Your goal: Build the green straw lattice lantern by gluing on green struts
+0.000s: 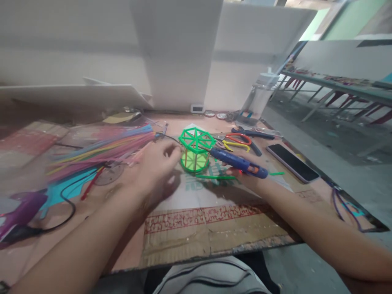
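Note:
A small green wheel-like frame (197, 140) stands on posts above a round green base (194, 161), on a cardboard sheet. At its left is my left hand (161, 161), thumb and fingers drawn together near the frame's edge; anything between the fingertips is too small to make out. My right hand (243, 173) is wrapped round a blue glue gun (239, 162), whose tip points left at the frame's right side. A loose green strip (216, 177) lies just below the base.
Colourful strips (107, 149) and a purple glue gun (27, 208) lie left. Scissors with orange handles (241, 138), pliers (257, 134), a phone (293, 162) and a clear bottle (257, 98) are to the right. White boards (183, 53) rise behind.

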Demonstrator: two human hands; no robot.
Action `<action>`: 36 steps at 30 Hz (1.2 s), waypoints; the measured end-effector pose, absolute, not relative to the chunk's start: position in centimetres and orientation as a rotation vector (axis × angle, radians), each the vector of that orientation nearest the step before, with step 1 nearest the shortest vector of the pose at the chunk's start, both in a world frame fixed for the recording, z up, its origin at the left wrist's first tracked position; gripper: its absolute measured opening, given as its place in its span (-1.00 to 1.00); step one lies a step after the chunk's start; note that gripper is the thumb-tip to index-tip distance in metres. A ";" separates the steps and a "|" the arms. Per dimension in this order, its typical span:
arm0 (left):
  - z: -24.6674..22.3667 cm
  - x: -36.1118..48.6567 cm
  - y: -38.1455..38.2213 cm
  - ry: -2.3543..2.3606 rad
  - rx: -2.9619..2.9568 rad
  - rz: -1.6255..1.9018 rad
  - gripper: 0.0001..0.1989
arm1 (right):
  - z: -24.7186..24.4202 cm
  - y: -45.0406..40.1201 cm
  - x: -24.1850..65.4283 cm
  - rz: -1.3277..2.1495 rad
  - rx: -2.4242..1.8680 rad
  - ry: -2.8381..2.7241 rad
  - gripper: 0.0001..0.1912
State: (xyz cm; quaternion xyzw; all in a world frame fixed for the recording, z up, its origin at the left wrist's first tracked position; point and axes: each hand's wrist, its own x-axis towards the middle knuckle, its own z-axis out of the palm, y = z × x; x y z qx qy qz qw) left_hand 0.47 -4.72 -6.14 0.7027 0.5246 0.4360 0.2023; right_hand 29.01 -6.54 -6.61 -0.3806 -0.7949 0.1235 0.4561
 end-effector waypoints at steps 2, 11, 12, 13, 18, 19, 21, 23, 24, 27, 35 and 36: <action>-5.8 -0.6 -3.6 1.476 1.949 1.229 -0.70 | -6.5 -6.6 28.9 0.324 -0.956 -1.944 -0.79; -9.1 -0.5 -1.2 1.267 1.928 0.999 -0.69 | -7.0 -6.2 29.0 0.365 -0.884 -1.899 -0.79; -9.1 -0.5 -1.2 1.277 1.923 0.990 -0.73 | -6.9 -6.2 29.1 0.372 -0.888 -1.902 -0.80; -9.0 -0.7 -1.2 1.297 1.917 0.988 -0.76 | -6.9 -6.2 29.1 0.380 -0.896 -1.904 -0.81; -8.1 -0.5 -2.2 1.420 1.906 1.019 -0.78 | -6.6 -6.4 29.2 0.382 -0.959 -1.894 -0.79; -8.0 -0.3 -2.5 1.424 1.909 1.017 -0.78 | -6.7 -6.4 29.1 0.380 -0.966 -1.899 -0.80; -8.0 0.4 -3.0 1.408 1.915 1.011 -0.76 | -7.0 -6.3 28.9 0.392 -0.974 -1.911 -0.82; -8.1 1.0 -3.6 1.390 1.919 1.024 -0.72 | -7.6 -6.2 28.6 0.406 -0.979 -1.922 -0.83; -8.2 1.3 -3.8 1.386 1.918 1.038 -0.69 | -7.9 -6.0 28.4 0.408 -0.980 -1.928 -0.83; -8.2 1.9 -4.3 1.386 1.907 1.083 -0.64 | -8.4 -5.7 27.8 0.402 -0.986 -1.953 -0.84; -7.5 2.6 -5.3 1.365 1.871 1.144 -0.65 | -8.1 -5.5 26.4 0.301 -0.965 -1.894 -0.81; -7.4 2.7 -5.4 1.361 1.871 1.153 -0.66 | -8.1 -5.6 26.4 0.294 -0.976 -1.899 -0.81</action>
